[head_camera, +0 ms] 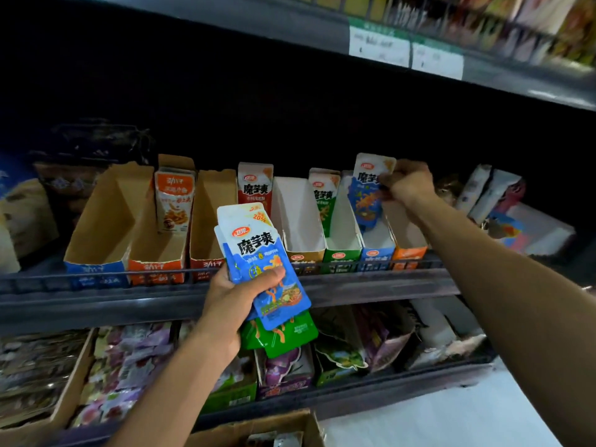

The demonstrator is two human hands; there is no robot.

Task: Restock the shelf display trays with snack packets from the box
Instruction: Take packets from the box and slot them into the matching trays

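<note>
Your right hand pinches a blue packet by its top edge, upright over the blue-fronted tray, between the green tray and the orange one; dark open room lies above the trays. Your left hand grips a stack of blue packets with green ones under it, in front of the shelf rail. The green tray holds one green packet upright; the white tray beside it shows only bare walls. The box sits at the lower edge.
</note>
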